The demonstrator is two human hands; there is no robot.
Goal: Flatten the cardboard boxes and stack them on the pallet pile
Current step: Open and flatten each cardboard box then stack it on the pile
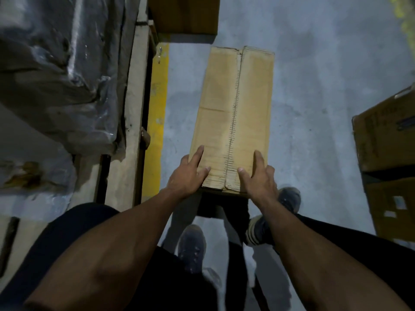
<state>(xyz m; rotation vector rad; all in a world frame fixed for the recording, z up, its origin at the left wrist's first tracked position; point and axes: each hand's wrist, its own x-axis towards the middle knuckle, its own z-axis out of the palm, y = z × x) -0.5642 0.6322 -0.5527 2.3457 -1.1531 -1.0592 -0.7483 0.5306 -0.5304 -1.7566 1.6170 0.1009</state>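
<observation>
Item: two shoes on the grey floor (314, 90), nearest the camera, one forward of the other; dark trousers. Item: left hand (187, 177), on the near left corner of the box (233, 122), fingers (198, 153) straight and spread, thumb lying toward the centre seam, outer fingers over the left edge. Item: right hand (260, 179), mirrored on the near right corner, fingers spread, thumb by the seam, outer fingers wrapping the right edge; neither hand pinches anything. Item: box, long, tan, worn, held up off the floor at its near end above the shoes, top flaps closed along a taped or stitched seam running away from the person; whether the far end rests on the floor cannot be told. Item: yellow line (157, 122) painted on the floor, just left of the box. Item: pallet (132, 104), wooden, beyond the line at left, carrying a load in clear plastic wrap (58, 70). Item: second box (386, 140), printed, well apart at right, another beneath it. Item: third box (184, 14), at the far edge. Step, as judged: the box is still formed, so flattening is just starting. Next move likely calls for opening the seam, then collapsing the sides.
</observation>
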